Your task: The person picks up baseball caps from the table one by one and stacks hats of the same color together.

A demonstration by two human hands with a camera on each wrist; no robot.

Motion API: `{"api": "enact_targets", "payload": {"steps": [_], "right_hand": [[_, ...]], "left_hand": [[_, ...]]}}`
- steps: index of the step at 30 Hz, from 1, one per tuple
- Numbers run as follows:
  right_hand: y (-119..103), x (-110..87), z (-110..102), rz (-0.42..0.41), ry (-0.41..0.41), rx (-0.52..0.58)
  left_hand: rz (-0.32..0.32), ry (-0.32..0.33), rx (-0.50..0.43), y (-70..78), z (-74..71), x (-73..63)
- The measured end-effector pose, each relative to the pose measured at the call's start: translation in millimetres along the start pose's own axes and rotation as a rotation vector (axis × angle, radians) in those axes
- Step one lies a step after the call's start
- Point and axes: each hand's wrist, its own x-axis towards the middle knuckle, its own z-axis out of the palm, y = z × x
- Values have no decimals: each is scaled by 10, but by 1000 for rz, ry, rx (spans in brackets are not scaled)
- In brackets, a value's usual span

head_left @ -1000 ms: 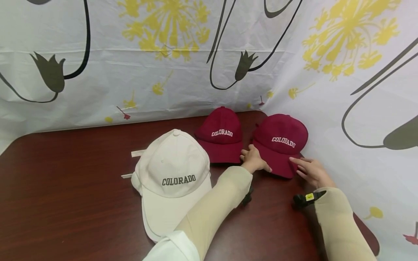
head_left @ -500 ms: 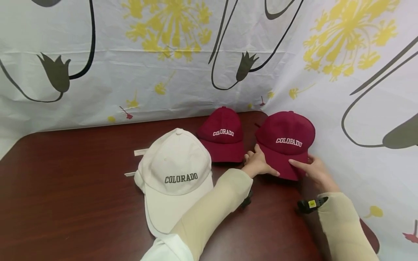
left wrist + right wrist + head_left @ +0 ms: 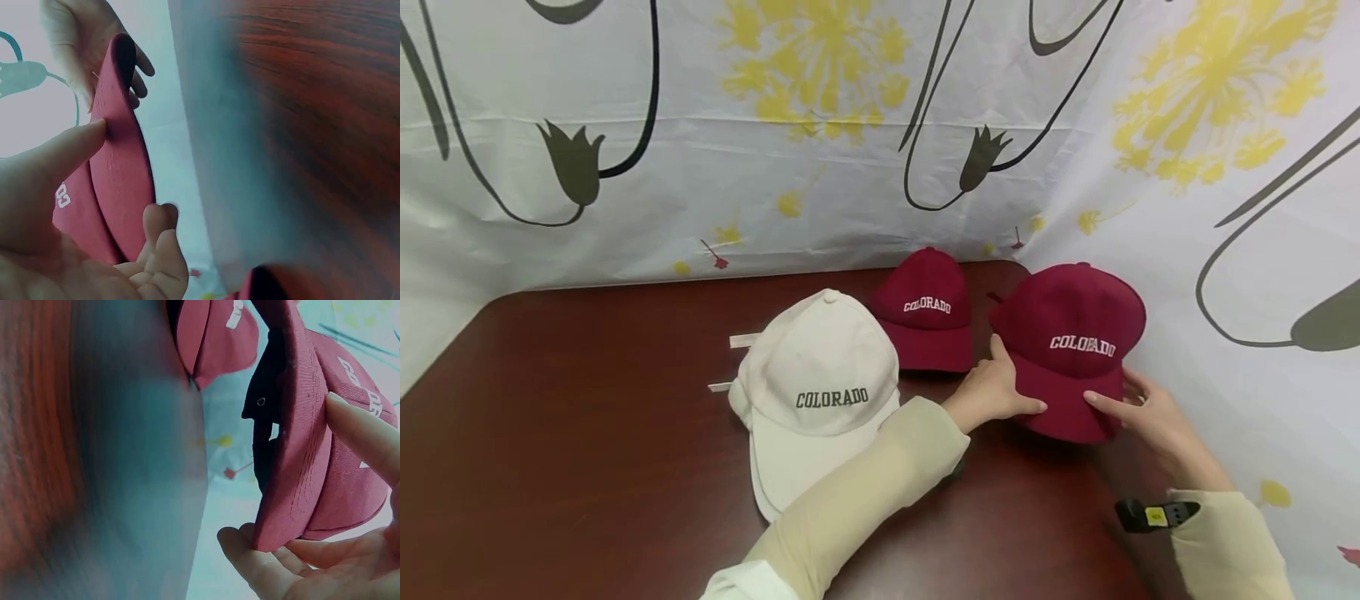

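Both hands grip a dark red baseball cap point(image 3: 1070, 312) lettered COLORADO, one at each side of its brim. My left hand point(image 3: 992, 390) has its thumb on top of the brim and curled fingers at the edge, as the left wrist view shows. On the other side, my right hand point(image 3: 1161, 421) pinches the brim point(image 3: 300, 456) between thumb above and fingers below. The right wrist view shows the cap's dark underside and back strap, with a gap between it and the table. Left of it, a second red cap point(image 3: 928, 346) sits on the table.
White COLORADO caps point(image 3: 823, 375), one brim showing under another, lie stacked beside my left forearm. The dark wood table point(image 3: 587, 433) ends at a white cloth wall point(image 3: 850, 183) behind and on the right.
The right hand has closed on the brim, and the left hand has come against its other side. The held cap has risen and moved nearer, tilting slightly. The view has shifted left.
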Motion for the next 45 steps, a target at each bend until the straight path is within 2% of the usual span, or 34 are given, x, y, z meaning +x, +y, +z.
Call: {"api": "enact_targets", "payload": {"steps": [6, 9, 18, 23, 24, 27, 30, 34, 39, 42, 45], "right_hand": [[-5, -146, 54, -90, -1, -17], [36, -214, 85, -97, -28, -14], [213, -346, 228, 38, -138, 17], [284, -416, 279, 69, -191, 45], [296, -427, 284, 55, -192, 36], [309, -450, 309, 13, -201, 11], [293, -456, 357, -52, -201, -62], [264, -460, 423, -90, -187, -148], [251, -453, 470, -122, -177, -152], [244, -439, 484, -166, -173, -149], [238, -429, 483, -166, -180, -146]], "left_hand": [[-20, -21, 128, -3, -14, -196], [-39, -34, 157, -22, 23, -303], [-113, -13, 230, -54, 189, -611], [-133, -35, 242, -79, 300, -744], [-135, -40, 245, -79, 317, -764], [-132, -33, 263, -86, 364, -805], [-137, -14, 311, -92, 403, -823], [-160, 11, 436, -107, 474, -807], [-197, 24, 583, -112, 514, -775], [-211, 32, 602, -114, 502, -763], [-223, 33, 604, -113, 490, -758]]}}
